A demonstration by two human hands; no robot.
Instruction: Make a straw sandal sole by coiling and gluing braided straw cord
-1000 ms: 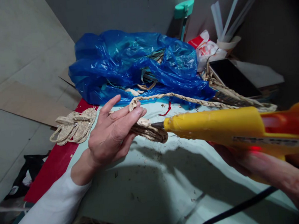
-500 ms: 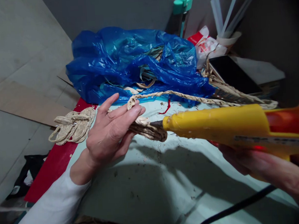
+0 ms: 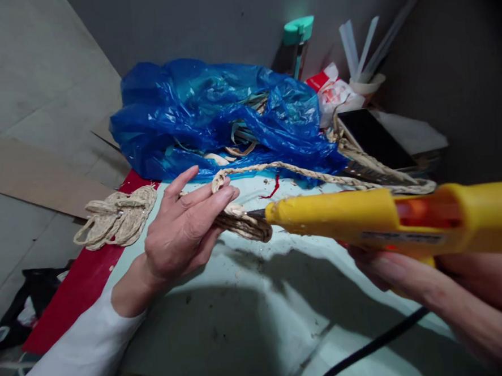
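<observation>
braided straw coil [image 3: 243, 225] | tan, held above table | yellow glue gun [image 3: 364, 223] | level, nozzle touching coil

Left hand [image 3: 179, 235] is covering most of the braided coil [image 3: 242, 225] it's gripping; only the coil's right end is showing. Glue gun [image 3: 364, 223] is running off the right edge, rear & handle cut off. Right hand [image 3: 413, 274] is sitting under the gun, blurred, partly out of frame, grip hidden. Nozzle tip is touching the coil, contact pt too small to tell. Blue bag [image 3: 212, 111] is hiding most of the strips inside. Black cord [image 3: 371, 345] is leaving at the bottom edge.
</observation>
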